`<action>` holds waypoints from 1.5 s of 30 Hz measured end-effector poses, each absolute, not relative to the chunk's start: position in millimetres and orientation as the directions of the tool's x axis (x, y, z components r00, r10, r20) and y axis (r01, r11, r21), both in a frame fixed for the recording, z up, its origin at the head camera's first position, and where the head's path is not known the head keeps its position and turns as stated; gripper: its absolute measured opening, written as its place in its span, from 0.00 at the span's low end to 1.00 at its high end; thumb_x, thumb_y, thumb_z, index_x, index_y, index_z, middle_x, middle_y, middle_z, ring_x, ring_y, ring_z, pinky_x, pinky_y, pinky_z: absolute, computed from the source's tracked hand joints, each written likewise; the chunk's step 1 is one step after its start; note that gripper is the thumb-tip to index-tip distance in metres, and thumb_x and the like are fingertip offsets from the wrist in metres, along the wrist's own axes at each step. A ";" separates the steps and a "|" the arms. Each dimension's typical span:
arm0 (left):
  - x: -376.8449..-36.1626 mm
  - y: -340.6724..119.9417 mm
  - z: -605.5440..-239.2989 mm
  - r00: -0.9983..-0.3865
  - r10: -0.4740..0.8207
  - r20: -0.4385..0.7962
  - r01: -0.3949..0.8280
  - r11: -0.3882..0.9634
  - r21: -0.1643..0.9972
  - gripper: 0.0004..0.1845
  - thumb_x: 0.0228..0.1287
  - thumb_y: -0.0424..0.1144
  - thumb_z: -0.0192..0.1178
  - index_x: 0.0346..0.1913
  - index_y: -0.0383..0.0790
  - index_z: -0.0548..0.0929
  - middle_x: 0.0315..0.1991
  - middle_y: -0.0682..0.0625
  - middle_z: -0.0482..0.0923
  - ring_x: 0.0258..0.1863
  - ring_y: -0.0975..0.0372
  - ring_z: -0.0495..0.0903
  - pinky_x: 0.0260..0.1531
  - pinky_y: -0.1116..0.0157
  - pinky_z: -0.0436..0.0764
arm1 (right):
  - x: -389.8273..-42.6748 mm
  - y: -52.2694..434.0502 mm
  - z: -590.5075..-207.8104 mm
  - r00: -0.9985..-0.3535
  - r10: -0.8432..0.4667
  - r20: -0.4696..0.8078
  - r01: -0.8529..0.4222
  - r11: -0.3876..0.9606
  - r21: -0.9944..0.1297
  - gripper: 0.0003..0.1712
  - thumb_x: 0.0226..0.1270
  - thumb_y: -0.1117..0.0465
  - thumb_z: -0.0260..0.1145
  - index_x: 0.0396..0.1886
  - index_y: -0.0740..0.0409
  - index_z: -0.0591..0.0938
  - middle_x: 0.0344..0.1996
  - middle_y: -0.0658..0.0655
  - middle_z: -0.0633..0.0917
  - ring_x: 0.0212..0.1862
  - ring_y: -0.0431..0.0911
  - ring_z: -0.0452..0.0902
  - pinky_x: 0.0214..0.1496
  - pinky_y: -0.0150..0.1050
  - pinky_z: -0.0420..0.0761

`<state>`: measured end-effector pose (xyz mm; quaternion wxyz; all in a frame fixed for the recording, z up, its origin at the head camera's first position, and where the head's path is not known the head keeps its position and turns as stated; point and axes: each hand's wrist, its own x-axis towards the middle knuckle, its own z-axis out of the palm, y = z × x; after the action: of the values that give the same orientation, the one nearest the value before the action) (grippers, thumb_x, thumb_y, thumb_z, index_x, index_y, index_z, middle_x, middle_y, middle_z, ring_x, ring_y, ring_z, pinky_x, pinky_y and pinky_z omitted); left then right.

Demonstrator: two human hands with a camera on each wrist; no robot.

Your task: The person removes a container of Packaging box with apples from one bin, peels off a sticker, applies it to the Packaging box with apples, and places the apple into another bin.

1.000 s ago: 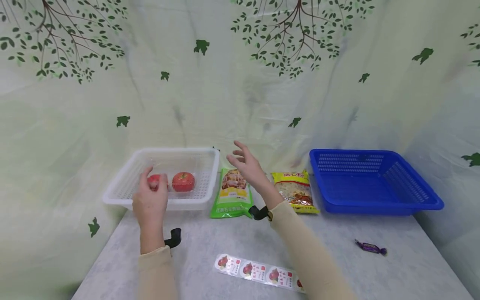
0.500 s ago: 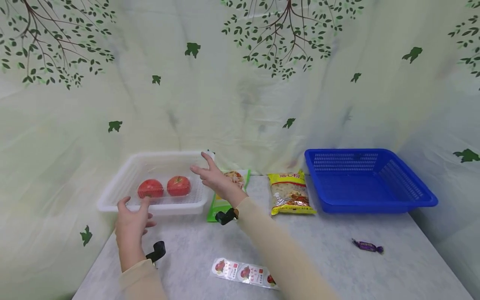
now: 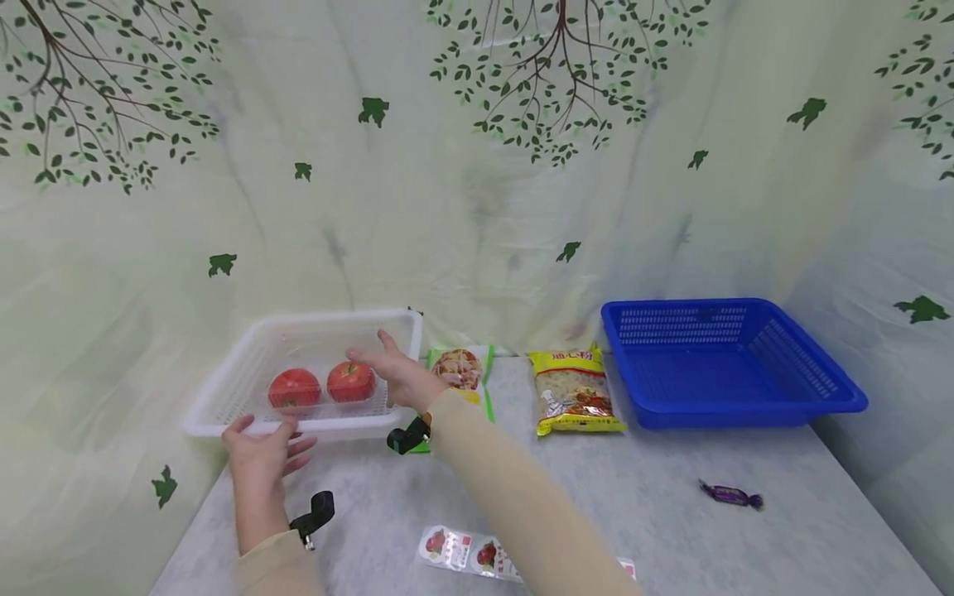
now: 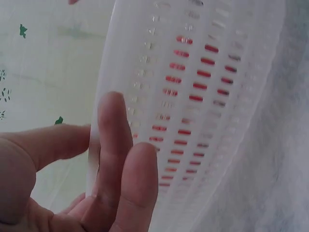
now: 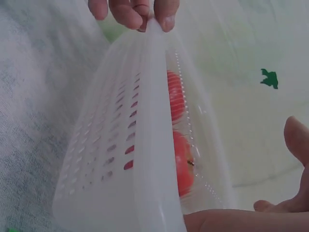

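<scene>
A white slotted basket (image 3: 224, 406) stands at the table's back left. Inside it, two red round fruits (image 3: 294, 387) (image 3: 350, 381) sit side by side in a clear tray. My left hand (image 3: 262, 451) is at the basket's front rim, with the thumb up by the rim and straight fingers (image 4: 116, 140) against the outer wall (image 4: 203, 72). My right hand (image 3: 395, 377) reaches over the basket's front right part with spread fingers, close to the right fruit. In the right wrist view the basket (image 5: 149, 121) fills the frame, the left hand's fingertips (image 5: 130, 9) touch its rim, and the fruit (image 5: 181, 164) shows inside.
A green snack packet (image 3: 458, 372) and a yellow packet (image 3: 574, 393) lie between the white basket and a blue basket (image 3: 842, 401) at the back right. A purple wrapped candy (image 3: 730, 495) lies front right. A strip of stickers (image 3: 462, 550) lies near the front edge.
My left hand has come back from the fruits to the basket's front rim. My right hand has swung left from above the green packet to the basket's right side.
</scene>
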<state>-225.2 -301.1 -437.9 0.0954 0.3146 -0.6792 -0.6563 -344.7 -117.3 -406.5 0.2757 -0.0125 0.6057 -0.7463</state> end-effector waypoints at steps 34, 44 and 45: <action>-231.1 -299.2 -438.7 -0.806 -0.523 -0.276 -0.300 -0.039 0.953 0.46 0.80 0.34 0.57 0.83 0.48 0.34 0.50 0.43 0.66 0.26 0.67 0.79 0.30 0.63 0.91 | -344.8 -153.3 -425.3 -0.926 -0.235 -0.294 0.319 -0.075 -0.945 0.45 0.70 0.73 0.68 0.81 0.40 0.68 0.76 0.68 0.70 0.62 0.57 0.79 0.60 0.50 0.86; -229.7 -301.3 -440.3 -0.804 -0.531 -0.267 -0.298 -0.028 0.954 0.46 0.79 0.34 0.57 0.82 0.47 0.35 0.47 0.43 0.69 0.25 0.68 0.80 0.30 0.63 0.91 | -352.5 -152.4 -428.6 -0.915 -0.307 -0.263 0.321 -0.160 -0.933 0.46 0.69 0.78 0.62 0.80 0.35 0.70 0.78 0.68 0.66 0.32 0.44 0.68 0.50 0.53 0.90; -229.5 -301.2 -439.9 -0.803 -0.531 -0.272 -0.307 -0.022 0.951 0.46 0.79 0.35 0.57 0.83 0.47 0.35 0.48 0.43 0.68 0.25 0.68 0.79 0.30 0.63 0.91 | -352.1 -151.2 -427.3 -0.919 -0.301 -0.255 0.316 -0.174 -0.933 0.46 0.69 0.78 0.62 0.80 0.35 0.70 0.80 0.68 0.64 0.31 0.43 0.68 0.54 0.58 0.90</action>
<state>-229.5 -301.2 -439.9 0.0861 0.3019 -0.6939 -0.6480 -352.1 -151.2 -427.3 0.2014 0.0062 0.6105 -0.7660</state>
